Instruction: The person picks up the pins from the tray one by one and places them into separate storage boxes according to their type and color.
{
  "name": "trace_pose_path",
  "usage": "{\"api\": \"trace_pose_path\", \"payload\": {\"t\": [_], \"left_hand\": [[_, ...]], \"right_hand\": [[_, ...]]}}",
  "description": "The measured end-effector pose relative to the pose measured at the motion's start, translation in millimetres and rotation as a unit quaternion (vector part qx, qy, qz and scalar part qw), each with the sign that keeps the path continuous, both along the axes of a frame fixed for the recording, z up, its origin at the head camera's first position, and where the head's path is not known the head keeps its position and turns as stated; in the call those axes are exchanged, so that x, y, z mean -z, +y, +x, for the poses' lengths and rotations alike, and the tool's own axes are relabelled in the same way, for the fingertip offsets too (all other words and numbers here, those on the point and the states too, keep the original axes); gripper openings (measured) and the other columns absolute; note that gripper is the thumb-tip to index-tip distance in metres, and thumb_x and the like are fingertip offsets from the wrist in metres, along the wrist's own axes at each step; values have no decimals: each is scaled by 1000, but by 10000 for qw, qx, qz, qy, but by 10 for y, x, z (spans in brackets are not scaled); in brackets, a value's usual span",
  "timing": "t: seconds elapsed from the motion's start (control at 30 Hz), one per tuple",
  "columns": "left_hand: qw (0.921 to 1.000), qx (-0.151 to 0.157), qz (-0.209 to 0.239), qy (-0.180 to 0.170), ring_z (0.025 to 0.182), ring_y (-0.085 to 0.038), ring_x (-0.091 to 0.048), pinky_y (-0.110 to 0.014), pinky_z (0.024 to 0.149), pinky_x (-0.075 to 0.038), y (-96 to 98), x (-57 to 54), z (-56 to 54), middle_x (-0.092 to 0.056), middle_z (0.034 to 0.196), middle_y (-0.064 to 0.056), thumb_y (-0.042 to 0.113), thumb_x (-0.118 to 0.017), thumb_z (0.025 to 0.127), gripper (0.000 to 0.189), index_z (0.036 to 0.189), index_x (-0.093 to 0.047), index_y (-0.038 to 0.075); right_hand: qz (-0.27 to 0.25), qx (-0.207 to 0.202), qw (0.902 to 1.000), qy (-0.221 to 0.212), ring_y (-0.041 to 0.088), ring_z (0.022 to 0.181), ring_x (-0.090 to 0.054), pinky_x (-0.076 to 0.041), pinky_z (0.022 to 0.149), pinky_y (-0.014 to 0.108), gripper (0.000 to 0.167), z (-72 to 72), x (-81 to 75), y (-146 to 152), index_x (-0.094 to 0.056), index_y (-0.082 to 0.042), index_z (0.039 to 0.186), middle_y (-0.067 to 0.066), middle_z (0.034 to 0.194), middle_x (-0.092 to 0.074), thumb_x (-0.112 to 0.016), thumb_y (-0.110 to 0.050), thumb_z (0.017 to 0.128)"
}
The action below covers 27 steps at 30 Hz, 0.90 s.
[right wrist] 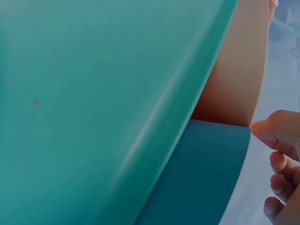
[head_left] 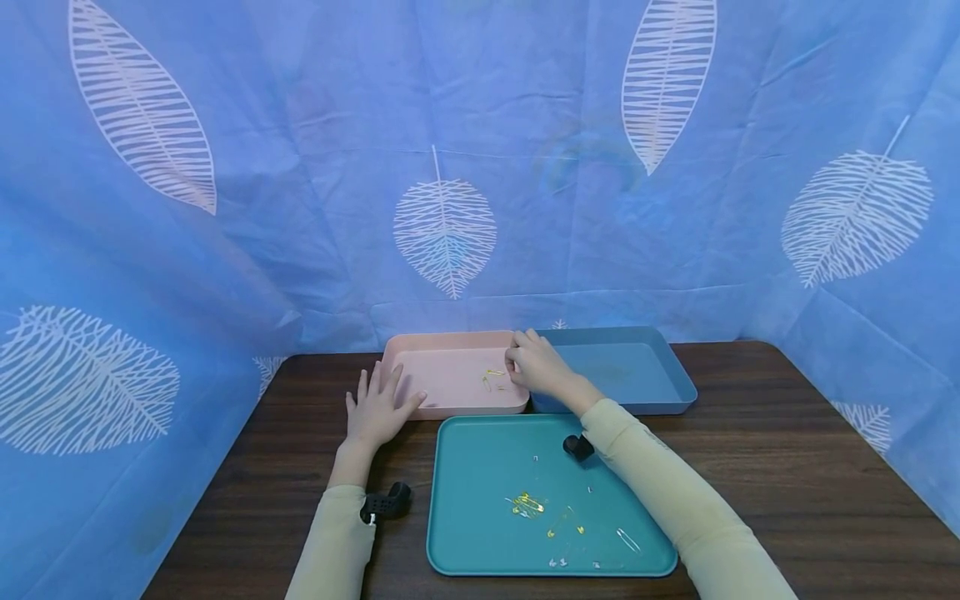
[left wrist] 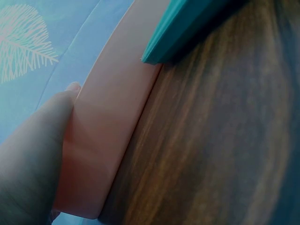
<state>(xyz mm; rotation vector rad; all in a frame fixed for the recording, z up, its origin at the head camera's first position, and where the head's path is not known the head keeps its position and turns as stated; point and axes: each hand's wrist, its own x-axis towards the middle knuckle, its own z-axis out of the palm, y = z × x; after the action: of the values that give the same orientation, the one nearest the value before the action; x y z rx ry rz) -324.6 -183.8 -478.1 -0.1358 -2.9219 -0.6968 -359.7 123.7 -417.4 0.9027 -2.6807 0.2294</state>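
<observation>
My left hand (head_left: 377, 412) rests with spread fingers at the left front corner of the pink tray (head_left: 442, 412); in the left wrist view its thumb (left wrist: 33, 150) lies along the tray's wall. My right hand (head_left: 538, 364) is over the right end of the pink tray, beside the blue tray, fingers bent downward. A few small gold safety pins (head_left: 495, 372) lie in the pink tray just left of those fingers. From the right wrist, the bent fingers (right wrist: 279, 185) show past the trays' rims; I cannot tell whether a pin is between the fingertips.
In front, a teal tray (head_left: 480, 467) holds a small heap of gold safety pins (head_left: 527, 504), a silver pin (head_left: 628, 540) and several tiny pale pieces (head_left: 558, 562). The blue tray (head_left: 637, 375) adjoins the pink one. A patterned blue cloth (head_left: 525, 233) hangs behind the dark wooden table (head_left: 787, 450).
</observation>
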Motion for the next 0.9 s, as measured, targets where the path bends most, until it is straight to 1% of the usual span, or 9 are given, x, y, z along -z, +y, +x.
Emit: {"api": "trace_pose_path", "payload": {"t": [0.23,0.4,0.53,0.63,0.73,0.9], "left_hand": [[10000,21,-1,6,150,-44,-5,-76,111,-6,7,19,0,-7,165,-15,69,-49,89,83,156,-23,27],[10000,48,34,45,150,-45,-5,-77,110,-5,4,35,-1,-7,165,-16,70,-48,89,84,156,-23,26],[9999,63,48,64,150,-46,-5,-77,110,-6,2,23,12,-7,165,-16,71,-46,89,85,156,-23,26],[9999,74,77,54,150,-46,-4,-77,110,-6,0,7,19,-6,165,-16,71,-47,89,85,156,-23,26],[9999,98,117,10,150,-46,-2,-77,110,-4,-2,3,16,-5,165,-16,71,-47,89,85,157,-23,25],[9998,100,158,10,151,-45,0,-77,110,-4,0,-11,19,-5,165,-16,69,-49,89,84,156,-23,25]], "right_hand": [[46,94,9999,-47,19,79,-31,-24,69,31,24,-8,32,19,-53,-17,70,3,89,-48,-69,-11,87],[14,84,9999,-54,20,78,-31,-25,69,31,25,19,37,34,-53,-18,69,3,87,-47,-68,-10,87],[-46,78,10000,3,19,77,-32,-25,69,31,25,50,35,57,-53,-18,69,2,84,-46,-68,-9,87],[-94,1,9999,61,19,77,-31,-24,69,31,22,102,21,81,-55,-16,70,2,84,-45,-67,-8,87],[-155,-114,9998,93,19,77,-29,-23,69,31,21,187,-11,108,-55,-14,71,2,85,-45,-68,-7,86],[-212,-333,9988,296,18,76,-29,-23,69,31,25,325,-54,163,-53,-16,70,2,84,-47,-71,-6,84]]}}
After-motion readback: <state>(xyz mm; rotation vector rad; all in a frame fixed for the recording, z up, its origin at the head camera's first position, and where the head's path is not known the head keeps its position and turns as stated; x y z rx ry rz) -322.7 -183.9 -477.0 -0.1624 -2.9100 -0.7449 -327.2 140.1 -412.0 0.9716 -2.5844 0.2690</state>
